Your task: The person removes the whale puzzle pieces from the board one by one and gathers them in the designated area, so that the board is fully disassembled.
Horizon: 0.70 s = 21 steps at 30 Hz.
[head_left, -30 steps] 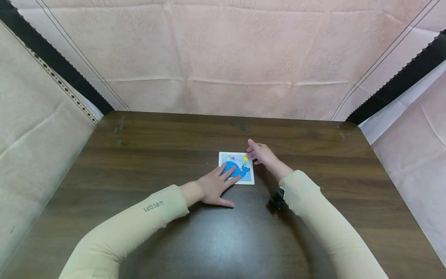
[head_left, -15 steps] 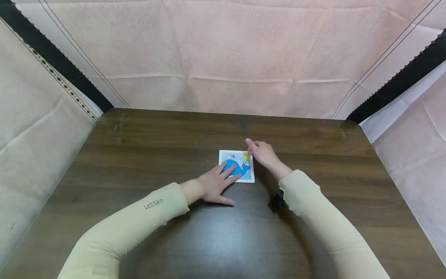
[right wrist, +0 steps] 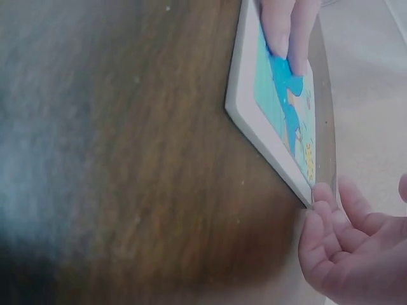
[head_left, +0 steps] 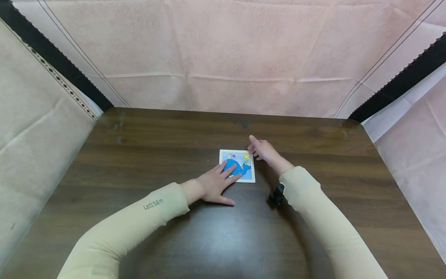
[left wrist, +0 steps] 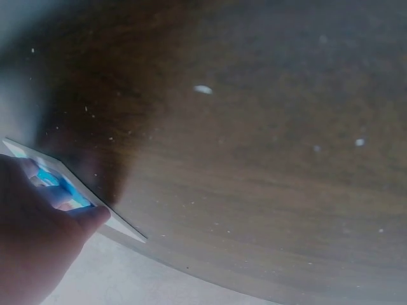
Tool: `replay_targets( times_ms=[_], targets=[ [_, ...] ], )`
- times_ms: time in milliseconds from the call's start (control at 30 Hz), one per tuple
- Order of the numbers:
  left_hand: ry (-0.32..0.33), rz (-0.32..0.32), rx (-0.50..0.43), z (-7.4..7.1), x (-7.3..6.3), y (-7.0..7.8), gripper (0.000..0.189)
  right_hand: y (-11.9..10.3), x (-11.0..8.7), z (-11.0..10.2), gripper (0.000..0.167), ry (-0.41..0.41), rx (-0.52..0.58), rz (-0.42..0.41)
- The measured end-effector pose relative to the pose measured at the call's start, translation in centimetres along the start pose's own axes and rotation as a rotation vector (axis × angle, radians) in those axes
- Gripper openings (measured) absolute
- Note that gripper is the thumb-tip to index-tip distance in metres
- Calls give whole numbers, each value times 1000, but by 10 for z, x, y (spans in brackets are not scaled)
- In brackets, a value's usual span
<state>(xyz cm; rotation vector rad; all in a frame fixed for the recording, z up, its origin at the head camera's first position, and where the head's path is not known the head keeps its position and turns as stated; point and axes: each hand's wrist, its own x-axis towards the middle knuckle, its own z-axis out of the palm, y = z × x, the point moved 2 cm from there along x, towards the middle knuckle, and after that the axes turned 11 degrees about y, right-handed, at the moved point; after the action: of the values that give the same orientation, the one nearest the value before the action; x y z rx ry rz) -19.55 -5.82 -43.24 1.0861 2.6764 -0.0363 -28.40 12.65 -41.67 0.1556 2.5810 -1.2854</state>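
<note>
A square board point(head_left: 248, 176) with a white border and a blue whale picture lies flat on the brown table. My left hand point(head_left: 216, 186) spreads over its lower left part, straight fingers resting on the whale and thumb out on the table side. At the far right corner is my right hand point(head_left: 263, 150), its fingers loosely bent and the thumb pointing away from the board. In the right wrist view, fingertips point(right wrist: 323, 192) of that hand are right at the corner of the board point(right wrist: 267, 143). The left wrist view shows the left hand point(left wrist: 38, 229) across the board's face.
The wooden table point(head_left: 156, 135) reaches back to a pale pink patterned cloth point(head_left: 237, 50). Similar cloth hangs at both sides, with black strips at the corners. A small black device point(head_left: 277, 194) sits under the right wrist.
My right hand first closes in on the far right corner, then shifts slightly right and away, its thumb lifting off from the corner. The left hand and the board stay in place.
</note>
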Motion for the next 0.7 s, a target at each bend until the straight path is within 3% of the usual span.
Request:
replay_targets(
  times_ms=[500,700],
  targets=[
    [10,9,-16,-1,-2,-1,88,-2,2,-2,62,6,138,75],
    [14,15,-17,-2,-1,-1,87,0,1,-2,51,14,189,123]
  ],
)
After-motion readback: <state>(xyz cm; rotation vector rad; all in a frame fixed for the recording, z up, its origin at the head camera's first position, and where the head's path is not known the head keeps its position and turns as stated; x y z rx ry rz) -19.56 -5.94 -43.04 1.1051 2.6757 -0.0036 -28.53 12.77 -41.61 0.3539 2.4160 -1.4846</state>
